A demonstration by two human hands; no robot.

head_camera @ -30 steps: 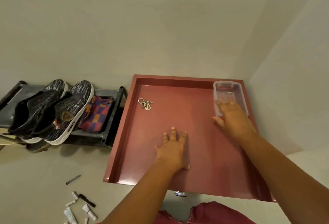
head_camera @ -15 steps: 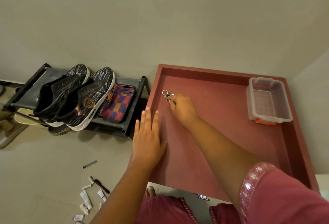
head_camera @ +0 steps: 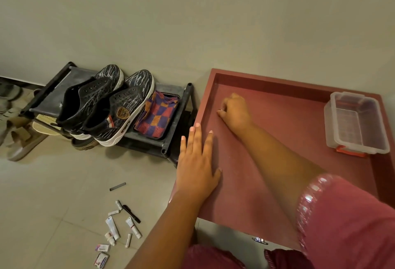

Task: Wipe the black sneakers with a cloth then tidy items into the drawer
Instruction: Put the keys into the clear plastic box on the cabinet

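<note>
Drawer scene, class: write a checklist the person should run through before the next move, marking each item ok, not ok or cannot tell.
1. Drawer pulled open: ok.
2. Right hand curled at the drawer's far left corner: ok; what it grips: cannot tell.
3. Left hand flat on the drawer's left edge: ok.
4. Clear container inside the drawer, lid off: ok.
5. Small tubes gathered off the floor: not ok.
6. Black sneakers on the rack: ok; wiped: cannot tell.
</note>
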